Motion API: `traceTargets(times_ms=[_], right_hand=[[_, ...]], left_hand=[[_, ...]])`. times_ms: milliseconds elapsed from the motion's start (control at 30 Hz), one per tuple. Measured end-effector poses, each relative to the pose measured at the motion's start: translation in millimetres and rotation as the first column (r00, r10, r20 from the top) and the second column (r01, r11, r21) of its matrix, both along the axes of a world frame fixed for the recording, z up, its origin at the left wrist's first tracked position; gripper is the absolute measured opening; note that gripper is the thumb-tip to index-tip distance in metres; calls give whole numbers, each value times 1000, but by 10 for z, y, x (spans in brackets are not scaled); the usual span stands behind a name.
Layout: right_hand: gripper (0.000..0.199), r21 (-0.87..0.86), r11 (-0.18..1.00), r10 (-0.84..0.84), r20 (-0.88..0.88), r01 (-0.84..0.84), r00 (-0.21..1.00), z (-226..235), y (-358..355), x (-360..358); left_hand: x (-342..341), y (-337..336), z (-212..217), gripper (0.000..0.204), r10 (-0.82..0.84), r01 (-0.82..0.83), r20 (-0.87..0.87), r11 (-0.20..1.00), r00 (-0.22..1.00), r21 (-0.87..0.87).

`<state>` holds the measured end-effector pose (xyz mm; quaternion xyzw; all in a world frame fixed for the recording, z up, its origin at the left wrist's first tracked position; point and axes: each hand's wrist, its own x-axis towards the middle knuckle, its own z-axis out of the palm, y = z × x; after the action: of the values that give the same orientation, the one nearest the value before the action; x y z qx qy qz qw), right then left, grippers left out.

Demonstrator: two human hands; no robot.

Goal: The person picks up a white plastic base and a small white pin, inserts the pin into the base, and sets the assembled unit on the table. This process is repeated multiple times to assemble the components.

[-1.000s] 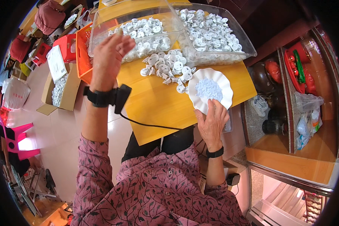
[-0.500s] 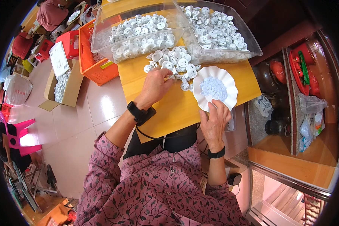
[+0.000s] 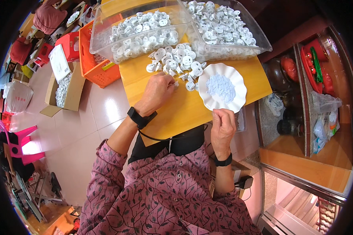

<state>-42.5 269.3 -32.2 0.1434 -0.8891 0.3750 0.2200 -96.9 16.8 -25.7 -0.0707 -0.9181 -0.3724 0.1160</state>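
My left hand (image 3: 158, 93) is closed in a pinch at the near edge of a loose pile of small white round plastic parts (image 3: 186, 60). A bit of one white plastic part shows at its fingertips. To the right lies a white scalloped plate (image 3: 239, 98) with many tiny pale bluish-white flat pieces (image 3: 221, 88) heaped in its middle. My right hand (image 3: 223, 127) is just off the plate's near rim, thumb and fingers pressed together. Whatever it pinches is too small or hidden to make out.
Two clear plastic bins (image 3: 259, 49) full of the same white parts stand at the back of the yellow wooden table (image 3: 161, 127). An orange crate (image 3: 102, 76) and an open cardboard box (image 3: 75, 90) are on the left. Shelves (image 3: 306, 117) rise at the right.
My right hand has drawn back from the plate toward me, its fingers closing together. My left hand has shifted slightly, drawing a white part away from the pile.
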Motion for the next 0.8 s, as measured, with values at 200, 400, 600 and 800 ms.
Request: traceTargets(times_ms=[200,400,600,800], right_hand=[[14,-611,772,199,492,173,848,105,-75,122],[20,-786,579,389,499,215,774,101,-109,155],[20,-788,575,415,512,219,752,87,-123,178],[16,-783,589,414,504,199,758,107,-151,191]], left_hand=[[136,31,74,17,-133,138,134,990,982,-27],[152,141,77,20,-129,137,142,989,981,-48],[155,153,35,18,-172,180,134,983,976,-46],[219,139,103,22,-112,114,134,993,985,-11]])
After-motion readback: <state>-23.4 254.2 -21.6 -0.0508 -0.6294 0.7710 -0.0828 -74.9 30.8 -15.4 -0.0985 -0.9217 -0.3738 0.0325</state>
